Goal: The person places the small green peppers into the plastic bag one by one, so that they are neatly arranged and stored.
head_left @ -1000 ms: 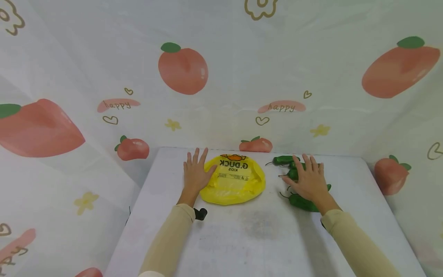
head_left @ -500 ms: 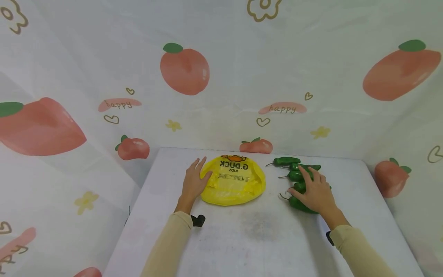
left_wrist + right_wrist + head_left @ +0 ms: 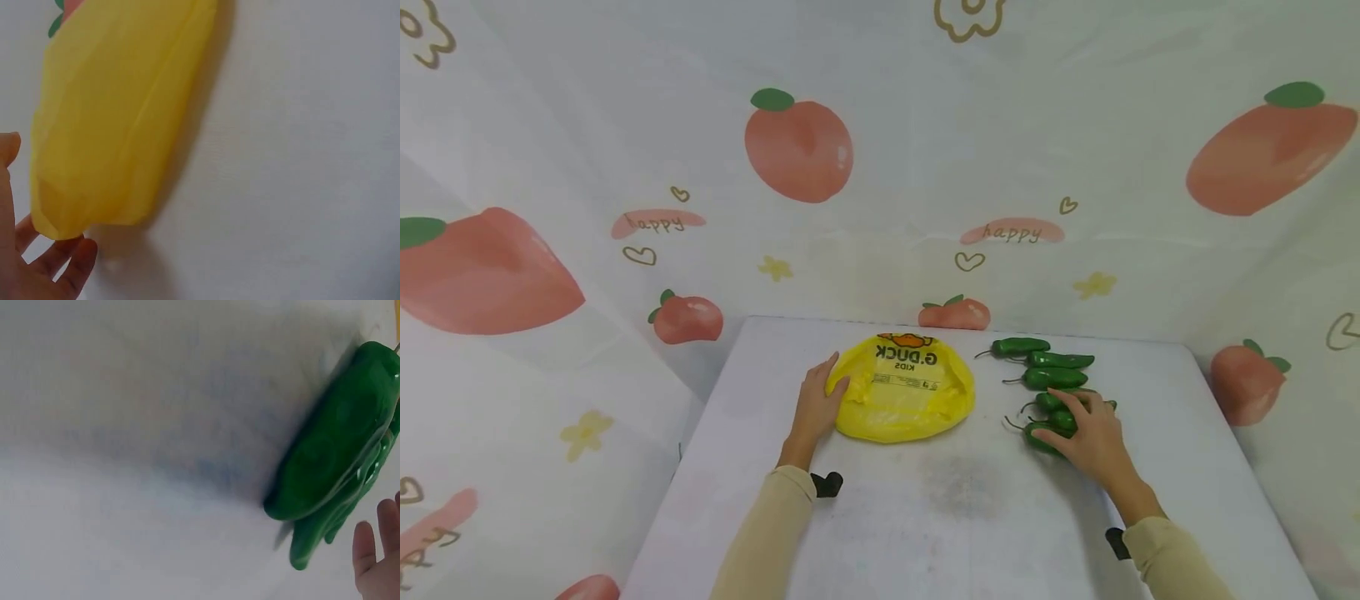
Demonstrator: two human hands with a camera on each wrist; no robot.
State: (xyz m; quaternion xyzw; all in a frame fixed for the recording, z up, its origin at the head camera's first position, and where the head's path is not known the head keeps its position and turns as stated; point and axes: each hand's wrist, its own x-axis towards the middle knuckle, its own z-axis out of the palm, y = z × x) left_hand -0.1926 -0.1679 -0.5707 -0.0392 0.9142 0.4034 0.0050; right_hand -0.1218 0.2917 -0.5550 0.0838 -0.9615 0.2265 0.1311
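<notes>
A yellow plastic bag (image 3: 904, 408) with "G.DUCK KIDS" print, reversed, lies flat toward the back of the table. At its left edge is my left hand (image 3: 814, 404), fingers relaxed; in the left wrist view the fingertips (image 3: 80, 259) are by the end of the bag, and contact is unclear. To the right, several green chili peppers (image 3: 1047, 378) lie in a column, stems to the left. Over the nearest ones hovers my right hand (image 3: 1093, 437), thumb and fingers spread and slightly bent. The right wrist view shows its fingers (image 3: 364, 547) apart from the nearest pepper (image 3: 337, 437).
The white table (image 3: 910, 533) ends at the back against a hanging sheet (image 3: 880, 250) printed with fruit and "happy". The same sheet closes in both sides. Dark wrist straps (image 3: 827, 484) show at the sleeves.
My right hand has drawn back toward me, uncovering the far peppers, and its fingers have bent over the near ones. The left hand has slid slightly back, its fingers less spread.
</notes>
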